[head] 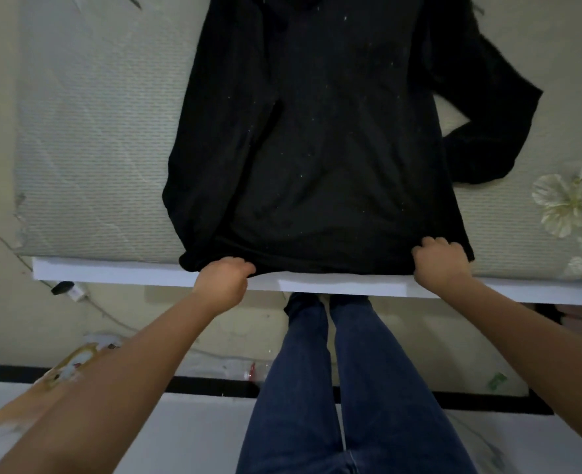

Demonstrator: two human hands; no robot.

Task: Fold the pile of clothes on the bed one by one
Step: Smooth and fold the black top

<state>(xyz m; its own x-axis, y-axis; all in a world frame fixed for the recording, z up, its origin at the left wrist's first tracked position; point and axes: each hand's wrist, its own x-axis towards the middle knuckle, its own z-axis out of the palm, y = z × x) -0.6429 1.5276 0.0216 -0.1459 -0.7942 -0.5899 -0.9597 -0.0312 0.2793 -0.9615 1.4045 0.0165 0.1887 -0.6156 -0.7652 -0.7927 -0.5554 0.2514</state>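
We see a dim room with soft, even light and faint shadows. The black top [310, 131] is so dark its folds barely show. Straight lines bend near the edges, and the bottom left corner looks blurry.

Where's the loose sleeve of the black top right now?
In the head view, the sleeve lies bent on the mattress, right of the black top, beyond the right hand.
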